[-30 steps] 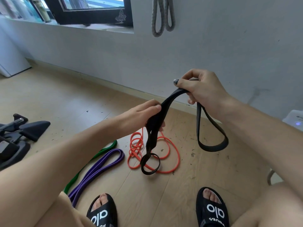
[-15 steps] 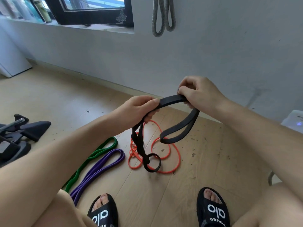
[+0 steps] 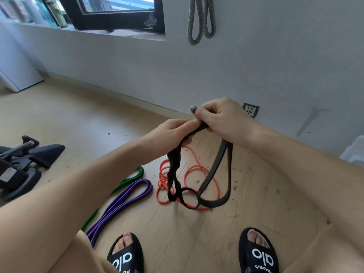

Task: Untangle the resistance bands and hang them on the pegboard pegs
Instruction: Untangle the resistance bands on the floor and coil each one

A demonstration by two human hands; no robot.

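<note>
Down at the far left, a piece of dark exercise equipment [image 3: 25, 160] is lying on the wooden floor [image 3: 82, 119], with bottles [image 3: 49, 12] standing on the window ledge above it. Moving right, a green band [image 3: 136, 175] and a purple band [image 3: 126, 200] are lying side by side on the floor, partly hidden by the person's left forearm. Just right of them, an orange band [image 3: 197, 168] is sitting in loose coils on the boards. Above those coils, the left hand [image 3: 169, 133] is closing its fingers around the black band [image 3: 214, 170], gripping a bunched, twisted stretch that is hanging down and ending in a small loop [image 3: 190, 198] over the orange coils. The right hand [image 3: 222, 117] is touching the left, clamping the same black band between thumb and curled fingers; from it a long open loop is hanging straight down, its bottom curve reaching level with the small loop. Whether the low parts of the black band are touching the floor cannot be told. On the wall above the hands, a grey band [image 3: 201, 20] is hanging in two loops; what is holding it is out of view. A wall socket [image 3: 250, 110] is showing just beyond the right hand. At the bottom, two feet in black slides [image 3: 258, 253] are resting on the floor.
</note>
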